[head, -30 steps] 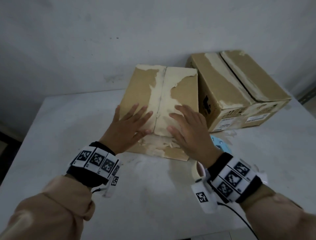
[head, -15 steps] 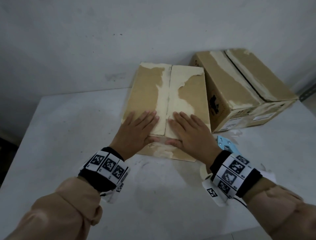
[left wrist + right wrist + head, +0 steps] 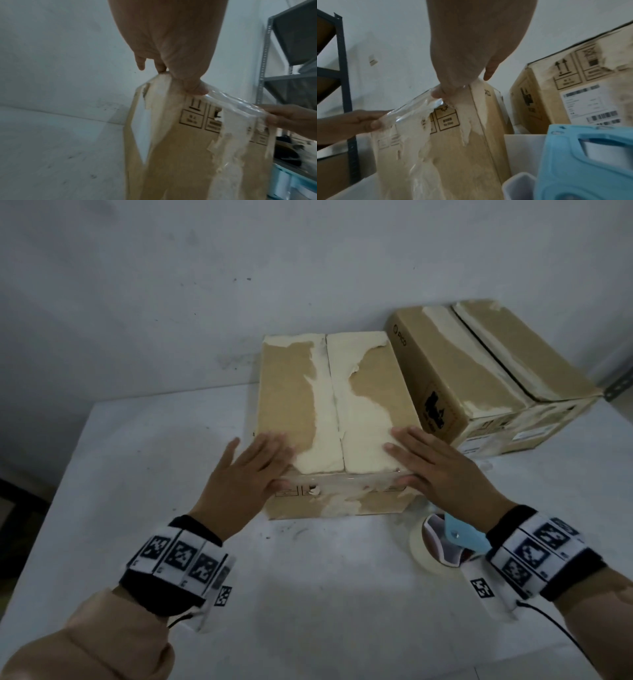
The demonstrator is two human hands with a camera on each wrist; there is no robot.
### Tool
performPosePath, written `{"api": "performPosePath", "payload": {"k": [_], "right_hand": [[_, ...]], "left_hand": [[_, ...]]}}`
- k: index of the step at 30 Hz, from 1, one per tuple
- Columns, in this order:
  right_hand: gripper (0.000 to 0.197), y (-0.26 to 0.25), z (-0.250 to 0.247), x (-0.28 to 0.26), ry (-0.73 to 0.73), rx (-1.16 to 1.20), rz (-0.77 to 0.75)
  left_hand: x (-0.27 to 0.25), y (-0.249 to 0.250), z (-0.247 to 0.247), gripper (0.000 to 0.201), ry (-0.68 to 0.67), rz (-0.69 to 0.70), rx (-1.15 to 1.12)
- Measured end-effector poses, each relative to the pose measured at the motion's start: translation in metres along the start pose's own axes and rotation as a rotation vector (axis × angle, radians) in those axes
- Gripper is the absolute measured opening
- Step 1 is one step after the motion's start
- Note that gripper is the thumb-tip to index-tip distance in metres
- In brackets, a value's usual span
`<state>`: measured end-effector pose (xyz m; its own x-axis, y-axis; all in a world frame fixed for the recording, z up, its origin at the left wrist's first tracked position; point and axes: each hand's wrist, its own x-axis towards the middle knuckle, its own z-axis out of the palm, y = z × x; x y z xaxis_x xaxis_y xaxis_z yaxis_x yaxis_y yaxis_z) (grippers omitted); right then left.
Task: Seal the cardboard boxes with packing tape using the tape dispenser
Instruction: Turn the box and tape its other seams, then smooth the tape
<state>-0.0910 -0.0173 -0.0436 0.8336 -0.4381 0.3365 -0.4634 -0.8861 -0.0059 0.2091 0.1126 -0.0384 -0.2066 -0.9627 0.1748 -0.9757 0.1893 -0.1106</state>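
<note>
**Both hands flat on the near edge of the front box**

I see my left hand at the near left corner of the front cardboard box. Its fingers are straight and lie on the top, and the thumb goes down on the front face. My right hand does the same at the near right corner, fingers straight and flat on the top, thumb on the front face. Neither hand pinches or closes around anything; they only press.

In the wrist views a strip of clear packing tape runs along the upper edge of the front face, from one thumb to the other. It looks wrinkled and shiny. I cannot tell if it is stuck down over its whole length.

The box top has two flaps that meet in a middle seam, with big pale patches where the paper skin is torn off. The box stands on the white surface, close to the wall.

A second cardboard box stands just beside it on the right, turned at an angle, with printed labels on its near face.

The tape dispenser, light blue with a roll of tape in it, lies on the surface just under my right wrist, near the front right corner of the box. No hand holds it.

In the wrist views metal shelving stands at the sides.
</note>
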Motion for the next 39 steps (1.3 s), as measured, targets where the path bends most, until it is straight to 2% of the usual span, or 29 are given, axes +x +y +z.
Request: {"api": "performPosePath", "payload": {"k": [2, 6, 9, 11, 14, 23, 26, 28, 30, 32, 34, 36, 39], "right_hand": [[0.054, 0.0, -0.002, -0.006, 0.015, 0.105, 0.042], [0.06, 0.004, -0.007, -0.014, 0.039, 0.243, 0.092], [0.051, 0.009, -0.009, -0.018, 0.082, 0.242, 0.125], [0.045, 0.009, -0.01, -0.018, 0.093, 0.195, 0.18], [0.048, 0.007, -0.009, -0.018, 0.094, 0.195, 0.202], [0.051, -0.007, -0.003, -0.021, 0.162, 0.258, 0.229], [0.052, -0.008, -0.007, -0.02, 0.168, 0.226, 0.208], [0.049, -0.008, -0.01, -0.021, 0.153, 0.21, 0.196], [0.051, -0.006, -0.012, -0.022, 0.122, 0.212, 0.21], [0.058, -0.004, -0.012, -0.023, 0.084, 0.248, 0.224], [0.061, -0.006, -0.013, -0.023, 0.058, 0.3, 0.221], [0.063, -0.007, -0.016, -0.026, 0.031, 0.343, 0.22], [0.067, 0.0, -0.028, -0.032, -0.074, 0.406, 0.235]], "left_hand": [[-0.007, -0.006, 0.0, 0.053, 0.012, -0.046, -0.007], [-0.011, -0.004, -0.003, 0.058, 0.032, -0.077, -0.207], [-0.022, -0.007, -0.004, 0.06, 0.164, -0.192, -0.426], [-0.031, -0.008, -0.006, 0.054, 0.18, -0.24, -0.486], [-0.035, 0.0, -0.009, 0.057, 0.124, -0.25, -0.534], [-0.04, 0.019, -0.014, 0.057, 0.188, -0.254, -0.686], [-0.033, 0.02, -0.023, 0.053, 0.187, -0.223, -0.677], [-0.029, 0.01, -0.032, 0.052, 0.25, -0.248, -0.602], [-0.03, -0.007, -0.037, 0.06, 0.277, -0.264, -0.534], [-0.034, -0.019, -0.035, 0.071, 0.19, -0.249, -0.521], [-0.033, -0.024, -0.029, 0.067, 0.083, -0.242, -0.514], [-0.028, -0.023, -0.026, 0.06, 0.078, -0.239, -0.519], [-0.022, -0.026, -0.026, 0.062, 0.09, -0.127, -0.477]]}}
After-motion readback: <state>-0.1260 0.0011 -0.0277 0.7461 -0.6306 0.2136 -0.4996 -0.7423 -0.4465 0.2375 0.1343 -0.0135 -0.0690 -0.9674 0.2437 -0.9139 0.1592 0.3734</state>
